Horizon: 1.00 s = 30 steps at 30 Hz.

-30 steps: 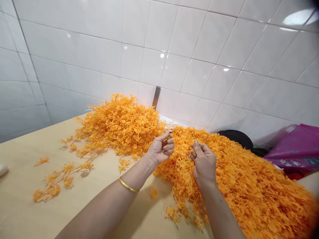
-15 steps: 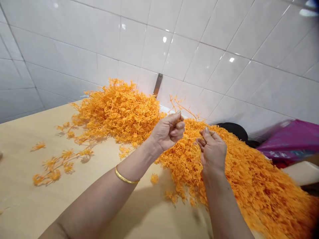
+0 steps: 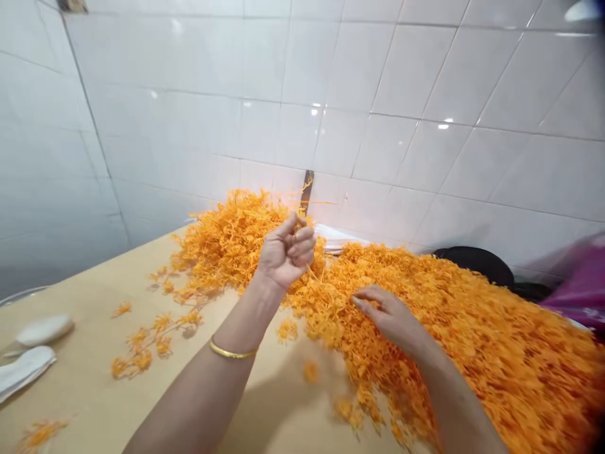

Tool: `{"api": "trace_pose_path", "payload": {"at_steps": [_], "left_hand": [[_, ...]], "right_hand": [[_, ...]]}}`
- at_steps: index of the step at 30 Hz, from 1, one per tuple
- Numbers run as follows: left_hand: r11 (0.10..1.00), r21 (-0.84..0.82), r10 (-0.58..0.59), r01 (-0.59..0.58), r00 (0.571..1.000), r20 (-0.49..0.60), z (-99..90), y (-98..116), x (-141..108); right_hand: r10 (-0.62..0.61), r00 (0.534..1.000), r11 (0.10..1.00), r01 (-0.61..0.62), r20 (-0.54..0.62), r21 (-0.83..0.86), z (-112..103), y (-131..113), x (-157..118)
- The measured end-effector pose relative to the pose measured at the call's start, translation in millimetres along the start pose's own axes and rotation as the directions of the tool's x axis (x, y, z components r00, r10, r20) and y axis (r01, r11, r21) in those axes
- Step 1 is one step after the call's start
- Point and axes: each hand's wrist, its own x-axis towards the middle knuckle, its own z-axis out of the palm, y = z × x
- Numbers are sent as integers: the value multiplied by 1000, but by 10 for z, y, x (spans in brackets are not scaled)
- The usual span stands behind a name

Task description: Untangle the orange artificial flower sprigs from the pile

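**Q:** What does the left hand hold, and where?

**A:** The left hand (image 3: 286,252) is clenched into a fist around the lower end of a thin orange flower sprig (image 3: 307,189), whose tips rise above the knuckles at 12 o'clock. The closed grip appears to keep the sprig raised clear of the tangle below, letting its strands stand apart.

**Q:** And the right hand?

**A:** The right hand (image 3: 390,318) lies low at 4 o'clock from the fist. It is released, extended and slightly curved, and rests against the large orange sprig heap (image 3: 472,340). No strand is visibly gripped, and slight blur limits the detail.

**Q:** What surrounds them?

**A:** A 2nd orange sprig heap (image 3: 227,246) lies at 10 o'clock from the fist. Both heaps rest on a pale wooden tabletop (image 3: 85,410), with loose orange sprigs (image 3: 146,340) spread at 8 o'clock, and 2 white cloth pieces (image 3: 26,372) farther out at 9 o'clock. A gold bangle (image 3: 231,350) circles the left forearm. A metal bracket (image 3: 306,192) is fixed to the white tiled wall (image 3: 378,94) at 12 o'clock. From the right hand, a black object (image 3: 475,265) sits at 2 o'clock and a blurred magenta bag (image 3: 579,284) at 3 o'clock.
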Motion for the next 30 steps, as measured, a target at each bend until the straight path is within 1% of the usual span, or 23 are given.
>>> {"api": "trace_pose_path", "payload": {"at_steps": [2, 4, 6, 10, 12, 14, 15, 16, 18, 19, 21, 24, 26, 27, 28, 30], "left_hand": [[999, -47, -2, 1, 1000, -6, -80, -39, 44], [996, -87, 6, -9, 999, -34, -135, -69, 67], [993, -117, -4, -3, 998, -65, -173, -116, 81], [985, -169, -56, 42, 995, -79, -247, -240, 107], [981, -187, -62, 47, 995, -79, -296, -283, 125], [983, -180, -56, 35, 992, -112, -344, -309, 149], [986, -162, -51, 26, 987, -154, -364, -319, 162], [991, -136, -48, 19, 977, -210, -380, -330, 175], [997, -65, -54, 34, 941, -334, -395, -363, 196], [998, -24, -58, 53, 921, -385, -394, -388, 203], [993, 68, -56, 97, 889, -454, -384, -458, 204], [958, 222, -42, 181, 855, -517, -364, -611, 178], [915, 298, -71, 272, 835, -546, -364, -729, 148], [890, 321, -107, 323, 833, -542, -370, -787, 132], [868, 336, -150, 366, 837, -526, -381, -840, 118], [835, 356, -222, 419, 849, -479, -414, -926, 98]], "right_hand": [[26, 999, 989, -31, 41, 142, 26, -27, -9], [49, 997, 948, -63, 52, 311, 21, -73, -34], [47, 996, 903, -75, 75, 422, 44, -142, -67], [28, 982, 828, -127, 187, 546, 215, -260, -112], [-3, 965, 797, -157, 264, 584, 305, -269, -115], [-37, 957, 793, -148, 288, 591, 353, -246, -105], [-45, 964, 805, -121, 263, 582, 358, -228, -96], [-46, 976, 823, -83, 211, 563, 351, -208, -86], [-23, 998, 866, -9, 59, 500, 309, -169, -65], [-7, 1000, 887, 16, -21, 461, 279, -150, -55], [27, 986, 923, 40, -167, 384, 216, -114, -37], [46, 940, 949, 64, -337, 310, 147, -59, -15], [53, 918, 954, 69, -392, 291, 134, -30, -5], [49, 916, 956, 72, -398, 285, 138, -21, -2], [37, 924, 956, 78, -382, 283, 146, -16, -1], [-3, 956, 948, 96, -295, 303, 167, -16, -1]]}}
